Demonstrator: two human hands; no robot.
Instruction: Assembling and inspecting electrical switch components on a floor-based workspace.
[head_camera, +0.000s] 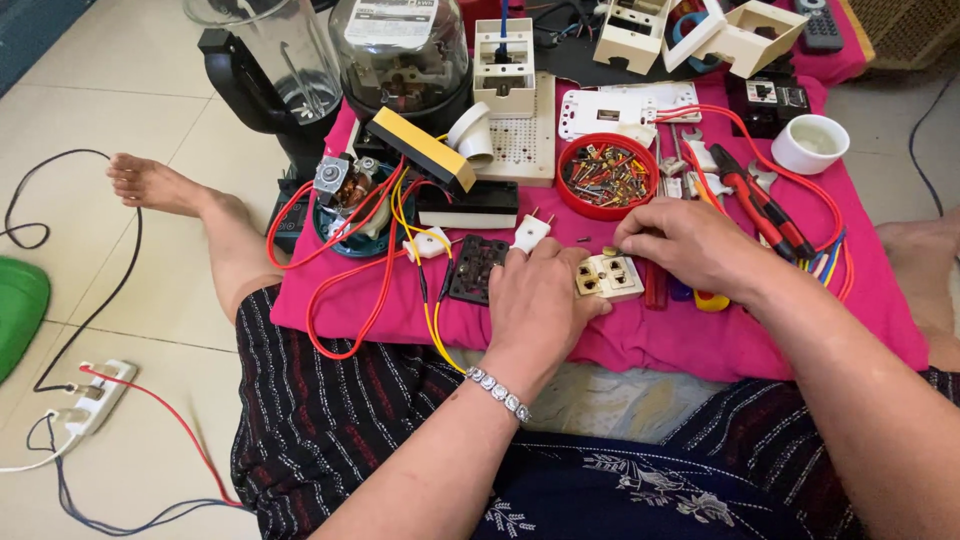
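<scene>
A bright pink cloth (640, 345) covers the low surface where a seated person works among electrical parts. At its far edge stand a clear plastic blender jug with a black handle (265, 65) and a glass-domed meter (400, 55). A round red dish of mixed screws (606, 176) sits behind the hands, near red-handled pliers (755, 195). The left hand (535, 305), a silver bracelet (497, 392) at its wrist, pins down a small cream plastic socket block (610, 277) at the cloth's near middle, its grip closed on the block's left side. The right hand (680, 245) pinches its fingertips together on the block's top edge. A white two-pin plug (530, 232) lies just beside the left hand.
</scene>
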